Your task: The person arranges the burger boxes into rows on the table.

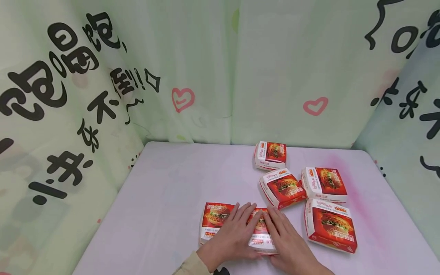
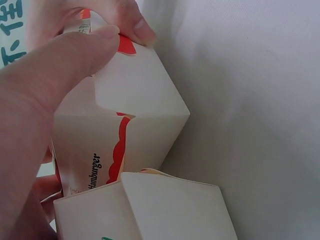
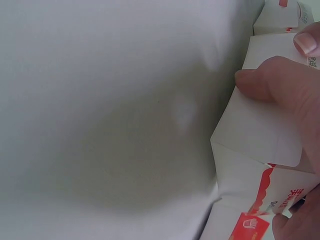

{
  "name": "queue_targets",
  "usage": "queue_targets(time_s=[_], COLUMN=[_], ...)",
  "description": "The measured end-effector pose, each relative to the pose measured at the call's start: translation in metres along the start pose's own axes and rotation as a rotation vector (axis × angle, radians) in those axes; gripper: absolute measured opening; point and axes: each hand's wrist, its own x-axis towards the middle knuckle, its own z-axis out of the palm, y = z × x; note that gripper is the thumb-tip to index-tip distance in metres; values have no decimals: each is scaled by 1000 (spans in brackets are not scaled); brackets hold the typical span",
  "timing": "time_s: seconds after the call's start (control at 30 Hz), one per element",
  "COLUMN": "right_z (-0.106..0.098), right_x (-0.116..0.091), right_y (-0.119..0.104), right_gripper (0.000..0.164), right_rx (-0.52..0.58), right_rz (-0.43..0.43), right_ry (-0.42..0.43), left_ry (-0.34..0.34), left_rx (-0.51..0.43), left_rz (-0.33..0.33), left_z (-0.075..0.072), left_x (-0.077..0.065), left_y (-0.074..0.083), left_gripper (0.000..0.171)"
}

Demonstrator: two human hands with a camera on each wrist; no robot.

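A red and white hamburger box (image 1: 262,243) lies on the table under both hands, its near side white with a folded flap. My left hand (image 1: 235,235) spreads its fingers over the top from the left, with the thumb (image 2: 75,62) against the near side. From the right, my right hand (image 1: 290,238) holds the same box, its thumb (image 3: 272,80) also on that white side. The fingertips of both hands come close together over the top. A second hamburger box (image 1: 214,218) stands right at its left end, partly hidden by the left hand.
Several matching boxes lie to the right: one box (image 1: 276,152) at the back edge, a tilted box (image 1: 284,187), another box (image 1: 330,183) beside it, and a nearer box (image 1: 331,225). A printed curtain (image 1: 206,49) surrounds the white table (image 1: 154,198).
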Motion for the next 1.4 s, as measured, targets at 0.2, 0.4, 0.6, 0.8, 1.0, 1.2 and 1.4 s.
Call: queue_targets(time_s=[0.2,0.4,0.6,0.8,1.0,1.2,1.4], right_z=[1,2,2,0,-1,-2,-7], right_x=[0,0,-2,-4,-7,-7,-11], right_y=[-6,-9,-10,-7,-3,-1,0], right_gripper=[116,118,117,114,114,114,114], right_rx=[34,7,-5,6,0,-4,13], right_rz=[55,64,67,75,68,89,97], right_ry=[-63,-65,-49,-77,-63,-59,-54], left_ry=[-2,-11,-8,-20,0,36,54], left_rx=[-6,1,21,15,20,39,28], left_rz=[9,16,18,3,-2,1,-4], left_z=[-1,-2,-2,-3,-3,-4,-6], left_x=[-3,-5,-6,-7,-8,-9,-9], left_y=[-2,-4,-3,-3,-2,-1,1], left_gripper=[104,103,105,107,109,109,110])
